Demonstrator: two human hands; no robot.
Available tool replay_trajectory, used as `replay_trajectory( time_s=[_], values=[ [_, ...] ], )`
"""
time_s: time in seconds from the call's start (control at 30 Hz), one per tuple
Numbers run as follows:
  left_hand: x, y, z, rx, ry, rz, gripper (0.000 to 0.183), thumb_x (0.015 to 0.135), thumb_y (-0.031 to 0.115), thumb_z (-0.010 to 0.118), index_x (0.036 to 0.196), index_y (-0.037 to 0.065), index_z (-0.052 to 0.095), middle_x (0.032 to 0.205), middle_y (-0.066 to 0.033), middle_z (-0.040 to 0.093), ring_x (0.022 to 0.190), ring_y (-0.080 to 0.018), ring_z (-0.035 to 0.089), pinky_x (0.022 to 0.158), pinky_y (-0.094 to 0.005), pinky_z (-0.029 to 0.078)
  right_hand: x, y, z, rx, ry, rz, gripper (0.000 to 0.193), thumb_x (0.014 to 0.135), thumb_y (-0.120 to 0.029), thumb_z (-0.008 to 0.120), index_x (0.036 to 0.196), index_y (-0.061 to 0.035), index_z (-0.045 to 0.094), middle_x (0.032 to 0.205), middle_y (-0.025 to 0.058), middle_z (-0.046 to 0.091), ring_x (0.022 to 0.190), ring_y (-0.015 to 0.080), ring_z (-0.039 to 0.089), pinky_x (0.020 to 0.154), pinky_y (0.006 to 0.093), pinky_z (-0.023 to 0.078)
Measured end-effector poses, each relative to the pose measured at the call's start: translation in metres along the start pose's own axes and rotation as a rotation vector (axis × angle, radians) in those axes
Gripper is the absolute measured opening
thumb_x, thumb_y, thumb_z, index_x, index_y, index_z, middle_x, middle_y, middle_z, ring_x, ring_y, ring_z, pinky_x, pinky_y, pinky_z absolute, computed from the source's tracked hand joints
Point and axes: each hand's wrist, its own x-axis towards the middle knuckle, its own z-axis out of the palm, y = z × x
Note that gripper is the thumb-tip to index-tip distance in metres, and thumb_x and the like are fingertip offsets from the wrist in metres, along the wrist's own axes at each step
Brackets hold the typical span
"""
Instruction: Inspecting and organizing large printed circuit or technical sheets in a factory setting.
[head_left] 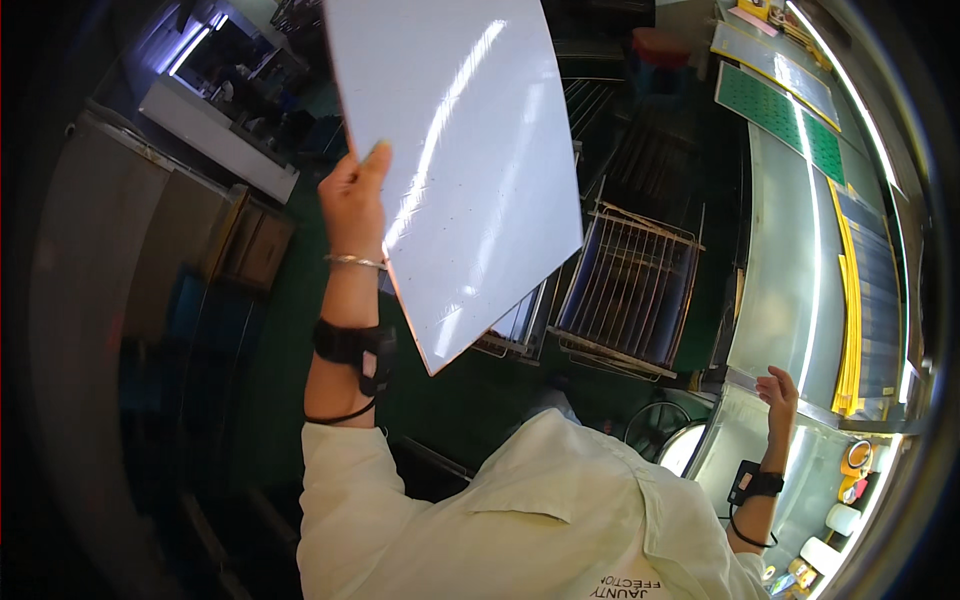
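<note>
Floor [280,380] is dark green, well below the grip, with a long shiny metal conveyor [785,290] curving off to the right. Big white sheet [460,160] is next, held up high and tilted, glare streaks across it; left hand [352,200] is closed on its left edge, thumb over the front. Wire rack [630,290] sits below and right of the grip. Green perforated panel [780,115] lies further up the conveyor. Right hand [780,392] is open, holding nothing, fingers near the conveyor's edge.
</note>
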Motion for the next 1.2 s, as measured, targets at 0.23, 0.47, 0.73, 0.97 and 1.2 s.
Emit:
replay_trajectory(
  time_s=[0.23, 0.47, 0.73, 0.97, 1.2],
  values=[
    [-0.014, -0.053, 0.025, 0.167, -0.139, -0.028, 0.028, 0.081, 0.015, 0.059, 0.061, -0.003, 0.049, 0.05, 0.0059, 0.037, 0.049, -0.0028, 0.03, 0.042, -0.0244, 0.025, -0.044, 0.043, -0.017, -0.11, 0.158, 0.153, 0.023, 0.087, -0.017, 0.048, 0.103, -0.002, 0.055, 0.079, 0.0055, 0.061, 0.067, 0.0098, 0.057, 0.059, 0.0201, 0.043],
    [-0.031, -0.1, 0.028, 0.487, -0.258, -0.016, 0.032, 0.078, 0.019, 0.057, 0.059, -0.003, 0.044, 0.047, -0.0143, 0.042, 0.041, -0.0194, 0.035, 0.042, -0.0341, 0.031, -0.07, 0.058, -0.008, -0.122, 0.174, 0.224, 0.024, 0.087, -0.017, 0.049, 0.103, -0.0016, 0.055, 0.079, 0.0056, 0.061, 0.068, 0.0099, 0.057, 0.059, 0.0203, 0.044],
    [-0.038, -0.102, 0.034, 0.505, -0.323, -0.079, 0.029, 0.079, 0.017, 0.056, 0.062, -0.004, 0.047, 0.047, -0.0124, 0.042, 0.042, -0.0185, 0.037, 0.043, -0.034, 0.032, -0.08, 0.08, -0.002, -0.09, 0.139, 0.253, 0.023, 0.087, -0.018, 0.049, 0.103, -0.0023, 0.055, 0.079, 0.0049, 0.061, 0.068, 0.01, 0.058, 0.06, 0.0206, 0.044],
    [-0.035, -0.089, 0.03, 0.481, -0.335, -0.059, 0.027, 0.078, 0.016, 0.056, 0.062, -0.004, 0.048, 0.046, -0.0122, 0.043, 0.041, -0.0182, 0.037, 0.043, -0.0336, 0.032, -0.087, 0.091, 0.006, -0.039, 0.139, 0.274, 0.021, 0.087, -0.016, 0.048, 0.102, -0.0025, 0.055, 0.079, 0.006, 0.062, 0.066, 0.01, 0.059, 0.057, 0.0191, 0.044],
    [-0.03, -0.093, 0.028, 0.558, -0.364, -0.019, 0.025, 0.078, 0.015, 0.056, 0.063, -0.005, 0.049, 0.046, -0.0121, 0.043, 0.041, -0.0169, 0.037, 0.042, -0.0331, 0.031, -0.087, 0.094, 0.013, -0.018, 0.144, 0.287, 0.025, 0.085, -0.018, 0.05, 0.101, 0.0009, 0.055, 0.077, 0.0091, 0.061, 0.067, 0.013, 0.057, 0.058, 0.0214, 0.044]
  ],
)
